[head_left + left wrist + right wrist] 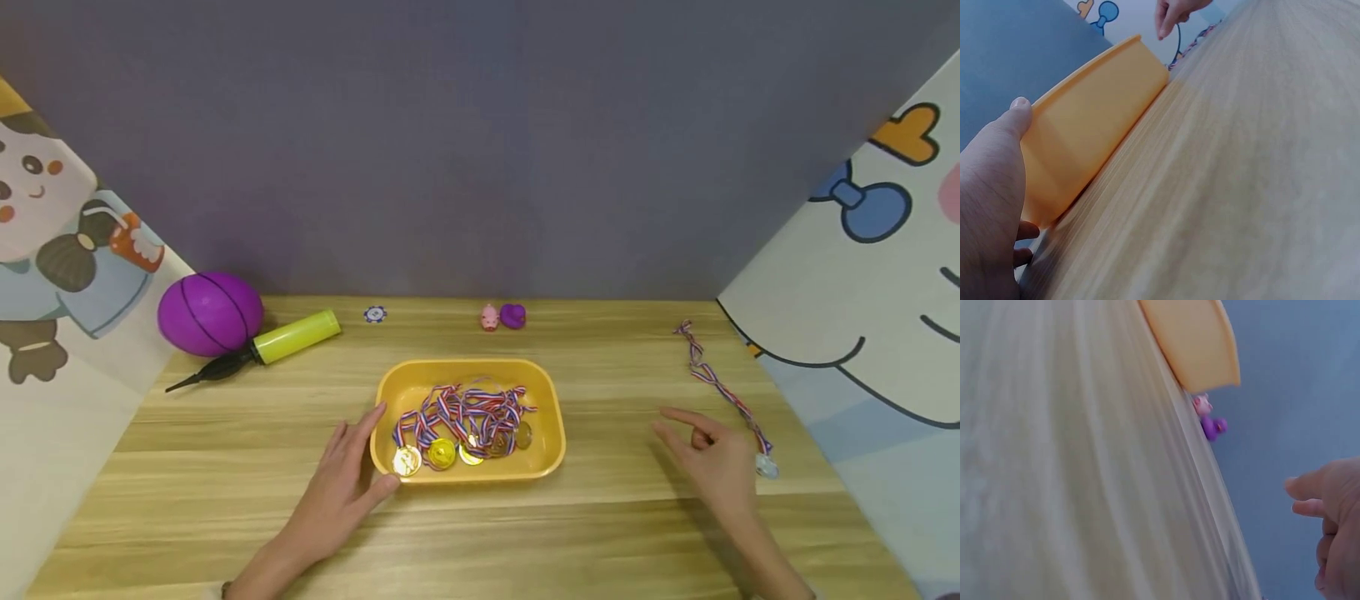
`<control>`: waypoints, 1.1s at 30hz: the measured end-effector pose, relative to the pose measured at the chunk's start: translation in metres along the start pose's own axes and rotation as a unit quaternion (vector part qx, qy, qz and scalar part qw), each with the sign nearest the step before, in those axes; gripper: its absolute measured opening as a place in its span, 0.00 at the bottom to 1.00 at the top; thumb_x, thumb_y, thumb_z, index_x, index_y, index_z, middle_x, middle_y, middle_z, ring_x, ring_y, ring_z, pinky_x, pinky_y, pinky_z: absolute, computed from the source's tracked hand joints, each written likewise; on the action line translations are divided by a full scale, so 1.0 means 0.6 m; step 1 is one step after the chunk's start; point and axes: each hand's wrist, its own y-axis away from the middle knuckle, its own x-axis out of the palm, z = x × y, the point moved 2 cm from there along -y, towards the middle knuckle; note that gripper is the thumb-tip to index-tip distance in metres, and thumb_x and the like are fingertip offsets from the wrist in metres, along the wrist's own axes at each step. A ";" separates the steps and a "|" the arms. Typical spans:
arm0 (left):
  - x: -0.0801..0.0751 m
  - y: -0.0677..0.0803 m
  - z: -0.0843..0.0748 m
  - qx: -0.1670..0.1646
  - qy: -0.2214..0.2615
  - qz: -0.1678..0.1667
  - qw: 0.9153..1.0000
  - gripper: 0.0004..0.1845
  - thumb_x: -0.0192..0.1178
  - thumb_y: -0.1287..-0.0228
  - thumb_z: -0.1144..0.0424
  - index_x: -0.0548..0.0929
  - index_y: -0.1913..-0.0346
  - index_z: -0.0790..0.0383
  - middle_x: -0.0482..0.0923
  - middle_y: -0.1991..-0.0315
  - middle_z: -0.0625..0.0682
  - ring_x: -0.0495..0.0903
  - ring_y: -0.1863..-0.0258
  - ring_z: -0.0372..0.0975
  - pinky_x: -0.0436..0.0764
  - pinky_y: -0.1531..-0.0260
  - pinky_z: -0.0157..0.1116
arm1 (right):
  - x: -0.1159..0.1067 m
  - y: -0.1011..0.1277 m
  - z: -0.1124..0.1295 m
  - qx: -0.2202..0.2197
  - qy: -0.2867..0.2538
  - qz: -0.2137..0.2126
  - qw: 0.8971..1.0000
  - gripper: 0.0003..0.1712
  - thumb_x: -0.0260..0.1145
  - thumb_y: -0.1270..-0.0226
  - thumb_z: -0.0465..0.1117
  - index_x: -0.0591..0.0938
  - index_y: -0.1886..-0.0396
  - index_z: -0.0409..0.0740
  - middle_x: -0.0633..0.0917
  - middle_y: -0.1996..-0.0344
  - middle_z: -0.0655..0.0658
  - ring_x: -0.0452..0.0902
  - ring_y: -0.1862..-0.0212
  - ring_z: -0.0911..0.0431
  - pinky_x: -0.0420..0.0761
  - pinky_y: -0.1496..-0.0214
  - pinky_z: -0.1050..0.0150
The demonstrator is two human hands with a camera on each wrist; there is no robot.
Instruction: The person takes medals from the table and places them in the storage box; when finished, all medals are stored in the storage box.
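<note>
A yellow plastic tray [468, 479] sits on the wooden table, holding several gold medals [442, 454] with tangled red, white and blue ribbons [480, 408]. My left hand [337, 492] holds the tray's left end, thumb at the near rim and fingers along the left side. In the left wrist view the thumb [1020, 109] touches the rim. To the right, my right hand [712, 458] is above the table with nothing in it, thumb and index finger extended and apart. Beside it lies a silver-coloured medal [767, 466] on a twisted striped ribbon [716, 383].
At the back left are a purple ball [210, 314] and a yellow-green hand pump [296, 337] with a black nozzle. A blue-and-white poker chip [375, 314], a small pink pig [489, 317] and a purple duck [513, 316] lie near the grey back wall [480, 150].
</note>
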 end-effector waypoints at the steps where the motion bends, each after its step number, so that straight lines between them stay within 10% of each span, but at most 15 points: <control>1: -0.001 0.000 -0.001 -0.001 0.000 0.000 1.000 0.49 0.67 0.21 0.48 0.51 0.08 0.47 0.68 0.17 0.64 0.68 0.19 0.63 0.38 0.10 0.46 | -0.003 0.000 -0.005 0.008 0.004 -0.004 1.000 0.13 0.88 0.42 0.31 0.96 0.58 0.39 0.59 0.90 0.56 0.46 0.84 0.73 0.53 0.85 0.69; 17: -0.002 0.000 -0.001 0.000 0.003 0.000 1.000 0.49 0.68 0.21 0.49 0.51 0.08 0.47 0.68 0.17 0.64 0.68 0.19 0.63 0.38 0.10 0.45 | -0.070 0.013 -0.079 0.166 0.044 -0.059 0.983 0.17 0.88 0.39 0.37 0.95 0.54 0.33 0.62 0.91 0.55 0.50 0.84 0.67 0.54 0.84 0.65; 33: -0.002 0.000 0.000 0.004 0.002 -0.002 1.000 0.49 0.68 0.22 0.49 0.52 0.08 0.47 0.68 0.17 0.63 0.68 0.19 0.61 0.38 0.10 0.44 | -0.139 0.024 -0.148 0.208 0.171 -0.086 0.959 0.30 0.86 0.36 0.53 0.93 0.45 0.35 0.73 0.93 0.61 0.63 0.87 0.66 0.61 0.82 0.66</control>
